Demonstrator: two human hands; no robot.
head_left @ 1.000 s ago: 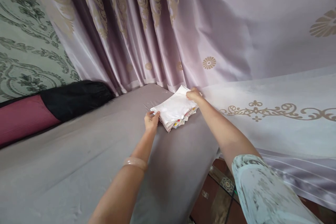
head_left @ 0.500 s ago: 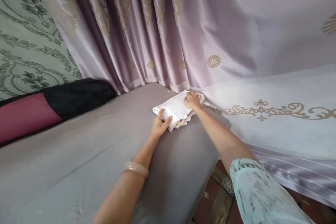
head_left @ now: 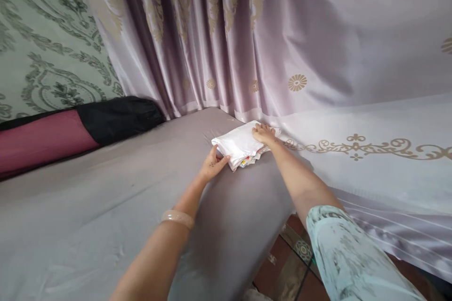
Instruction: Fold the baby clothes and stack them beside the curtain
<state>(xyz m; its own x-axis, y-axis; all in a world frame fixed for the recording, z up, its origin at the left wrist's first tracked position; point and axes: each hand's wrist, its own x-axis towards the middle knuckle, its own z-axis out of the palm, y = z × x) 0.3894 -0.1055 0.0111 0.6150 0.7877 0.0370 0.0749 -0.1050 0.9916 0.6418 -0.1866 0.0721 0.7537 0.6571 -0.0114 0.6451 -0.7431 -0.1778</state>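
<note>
A stack of folded white cloth lies on the grey sheet near the bed's far corner. Layers with bits of red, yellow and blue show at its front edge. My left hand is against the stack's left edge, thumb stretched toward the front corner and apart from the fingers. Its fingertips are partly hidden by the cloth edge. On the stack's top right part rests my right hand, its fingers bent and pressed into the cloth.
A grey-sheeted mattress spreads below and to the left. A black and maroon bolster lies along the patterned wall. Purple curtains hang behind and to the right. Patterned floor tiles show past the bed's edge.
The view has shifted slightly, so the stack appears a little further right. My left hand has slid slightly outward, its thumb now nearer the cloth's edge. My right hand stays on the stack.
</note>
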